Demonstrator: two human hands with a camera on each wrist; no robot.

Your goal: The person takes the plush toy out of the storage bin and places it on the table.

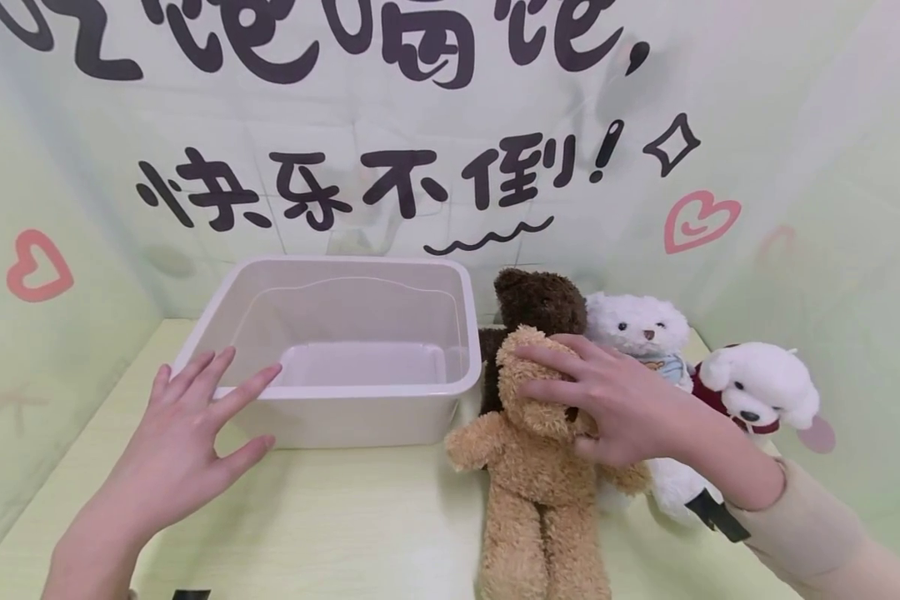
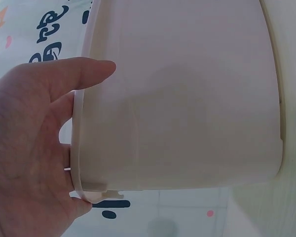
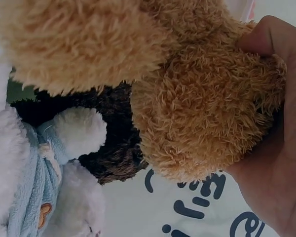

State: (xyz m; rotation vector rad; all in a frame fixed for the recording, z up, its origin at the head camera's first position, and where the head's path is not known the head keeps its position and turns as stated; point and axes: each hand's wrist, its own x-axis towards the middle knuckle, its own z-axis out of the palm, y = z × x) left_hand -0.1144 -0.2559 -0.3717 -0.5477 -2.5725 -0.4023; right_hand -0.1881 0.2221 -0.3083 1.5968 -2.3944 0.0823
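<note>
My right hand (image 1: 615, 400) grips the head of a light brown teddy bear (image 1: 540, 467), its fingers curled over the top and side. In the right wrist view, my thumb presses into the curly fur (image 3: 202, 108). My left hand (image 1: 183, 442) lies over the front left rim of a white plastic bin (image 1: 360, 421), with fingers spread and fairly straight. From the left wrist, the thumb extends across the outer wall (image 2: 187, 113) while the other fingers pass behind the rim. Nothing shows inside the bin.
A dark brown teddy bear (image 1: 546, 302) sits behind the light brown one. To the right are a white teddy bear (image 1: 630, 325) in light blue and a white plush dog (image 1: 765, 383) in dark red. A lettered backdrop (image 1: 390, 233) stands behind the pale wooden table (image 1: 345, 525).
</note>
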